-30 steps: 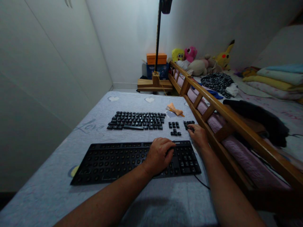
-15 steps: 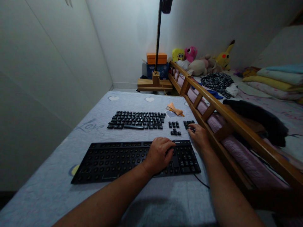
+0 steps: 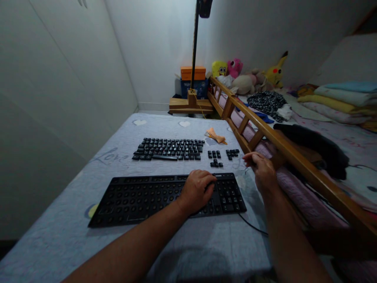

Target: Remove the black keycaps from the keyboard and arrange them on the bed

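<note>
A black keyboard point(image 3: 138, 196) lies across the near part of the cloth-covered surface, most of its keycaps off, with keys at the number pad on the right. My left hand point(image 3: 198, 188) rests on its right half, fingers curled near the top edge; what they hold, if anything, is hidden. Beyond it, removed keycaps point(image 3: 171, 149) sit in rows, with smaller groups point(image 3: 214, 154) to the right and another small group point(image 3: 232, 153) farthest right. My right hand point(image 3: 260, 167) is raised right of that group, fingers pinched, their content too small to make out.
An orange cloth bow point(image 3: 216, 135) lies behind the keycaps. A wooden bed rail point(image 3: 265, 135) runs along the right side, close to my right arm. A cable point(image 3: 253, 226) leaves the keyboard's near edge. A wooden stand point(image 3: 191, 103) holds a pole at the back.
My right hand has moved right and back from the far-right keycap group, its fingers now drawn together. My left hand stays on the keyboard. The view has shifted slightly.
</note>
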Demonstrator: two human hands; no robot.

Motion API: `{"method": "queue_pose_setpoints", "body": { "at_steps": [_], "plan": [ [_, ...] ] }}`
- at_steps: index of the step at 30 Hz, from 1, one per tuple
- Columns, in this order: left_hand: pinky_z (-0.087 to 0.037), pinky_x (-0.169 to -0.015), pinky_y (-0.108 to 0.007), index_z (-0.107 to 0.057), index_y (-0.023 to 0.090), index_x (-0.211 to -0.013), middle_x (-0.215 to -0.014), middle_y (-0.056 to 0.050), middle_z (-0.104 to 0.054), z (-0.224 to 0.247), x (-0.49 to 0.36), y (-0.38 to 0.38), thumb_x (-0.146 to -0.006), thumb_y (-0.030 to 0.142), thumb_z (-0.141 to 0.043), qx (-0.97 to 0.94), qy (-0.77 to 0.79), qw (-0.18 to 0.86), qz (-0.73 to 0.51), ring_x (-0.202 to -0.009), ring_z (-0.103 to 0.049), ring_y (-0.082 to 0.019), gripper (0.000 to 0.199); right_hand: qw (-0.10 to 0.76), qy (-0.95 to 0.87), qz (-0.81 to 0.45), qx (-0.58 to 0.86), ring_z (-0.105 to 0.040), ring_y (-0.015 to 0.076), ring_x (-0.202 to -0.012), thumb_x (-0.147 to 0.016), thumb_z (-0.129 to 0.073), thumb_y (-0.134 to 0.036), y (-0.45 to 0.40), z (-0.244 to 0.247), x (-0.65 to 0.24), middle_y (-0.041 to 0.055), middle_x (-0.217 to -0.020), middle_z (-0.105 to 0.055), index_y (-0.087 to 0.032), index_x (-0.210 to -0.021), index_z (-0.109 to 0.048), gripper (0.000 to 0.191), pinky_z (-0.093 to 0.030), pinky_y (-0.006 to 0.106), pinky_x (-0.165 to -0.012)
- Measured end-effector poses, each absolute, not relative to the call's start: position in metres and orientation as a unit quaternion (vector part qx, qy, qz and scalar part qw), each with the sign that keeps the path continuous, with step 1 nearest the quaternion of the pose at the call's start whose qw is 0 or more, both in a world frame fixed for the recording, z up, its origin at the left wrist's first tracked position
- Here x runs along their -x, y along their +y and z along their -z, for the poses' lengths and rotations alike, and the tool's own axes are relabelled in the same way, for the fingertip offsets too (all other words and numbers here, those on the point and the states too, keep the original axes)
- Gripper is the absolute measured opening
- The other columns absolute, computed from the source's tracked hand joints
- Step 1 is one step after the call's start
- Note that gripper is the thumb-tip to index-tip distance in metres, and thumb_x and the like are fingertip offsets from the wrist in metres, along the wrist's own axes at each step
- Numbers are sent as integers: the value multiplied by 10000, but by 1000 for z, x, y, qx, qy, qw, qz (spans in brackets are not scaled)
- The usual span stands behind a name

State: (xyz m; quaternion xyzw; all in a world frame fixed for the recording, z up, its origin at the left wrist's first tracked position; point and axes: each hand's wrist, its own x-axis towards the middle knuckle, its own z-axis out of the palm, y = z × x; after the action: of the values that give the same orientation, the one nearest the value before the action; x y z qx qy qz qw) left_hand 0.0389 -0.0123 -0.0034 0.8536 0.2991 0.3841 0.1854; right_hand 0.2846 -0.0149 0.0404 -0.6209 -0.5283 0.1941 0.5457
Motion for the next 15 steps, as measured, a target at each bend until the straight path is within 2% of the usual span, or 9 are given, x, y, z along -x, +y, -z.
{"method": "queue_pose_setpoints", "body": {
  "at_steps": [3, 6, 11, 15],
  "plan": [
    [-467, -853, -388, -674, 178, -986, -971, -59, -706, 3, -39, -13, -844, 113, -599, -855, 298, 181, -383, -920, -624, -223, 172, 551, -517, -226, 615, -444, 128, -568, -900, -455, -394, -38, -52, -269, -13, -615, -496, -191, -748, -654, 322, -355, 245, -520],
    [-468, -852, -386, -675, 175, -984, -966, -60, -704, 2, -39, -13, -851, 118, -595, -856, 299, 181, -381, -916, -622, -222, 165, 534, -502, -282, 619, -396, 118, -513, -939, -439, -472, -60, -53, -256, -39, -573, -445, -198, -809, -627, 357, -315, 242, -478],
    [-467, -851, -384, -675, 176, -981, -970, -58, -705, 1, -39, -13, -852, 119, -598, -857, 303, 185, -374, -916, -621, -222, 161, 486, -518, -259, 655, -493, 127, -577, -913, -525, -460, -84, -38, -243, -35, -630, -515, -210, -809, -580, 276, -393, 239, -549],
    [-469, -854, -387, -677, 180, -981, -982, -59, -706, 1, -39, -13, -853, 124, -601, -857, 307, 188, -370, -925, -622, -224, 159, 473, -539, -219, 661, -559, 151, -650, -845, -597, -370, -91, -23, -238, -18, -706, -574, -210, -833, -584, 161, -438, 248, -603]
  ]
}}
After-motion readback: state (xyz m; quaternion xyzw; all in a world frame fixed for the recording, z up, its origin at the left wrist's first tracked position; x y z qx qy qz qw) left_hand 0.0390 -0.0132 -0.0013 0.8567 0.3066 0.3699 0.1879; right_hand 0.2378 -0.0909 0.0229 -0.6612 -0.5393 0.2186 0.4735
